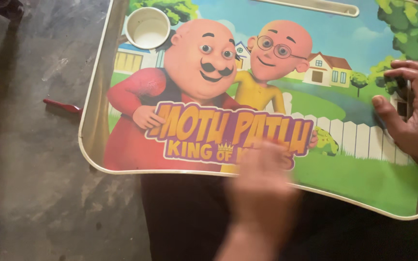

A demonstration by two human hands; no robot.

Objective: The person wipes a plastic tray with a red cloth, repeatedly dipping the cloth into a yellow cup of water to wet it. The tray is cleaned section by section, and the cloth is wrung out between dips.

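1. The right hand [414, 108] rests on the right end of the colourful cartoon-printed lap table with a cream rim [89, 111], its fingers curled and thumb out around a small dark object [401, 92] that I can't make out; part of the hand runs off the edge of view.
2. The left hand [262, 186] hovers over the table's near edge, so blurred that I cannot tell whether it is spread or closed.
3. The table lies across the person's lap, dark clothing [189, 217] showing beneath it, above a grey, scuffed concrete floor [30, 159].
4. A thin red stick-like piece [63, 106] pokes out just beside the table's left rim, its far end hidden.
5. The round white cup holder [147, 27] sunk in the table's top-left corner looks empty.
6. A long slot [310, 6] is cut off at the top edge.
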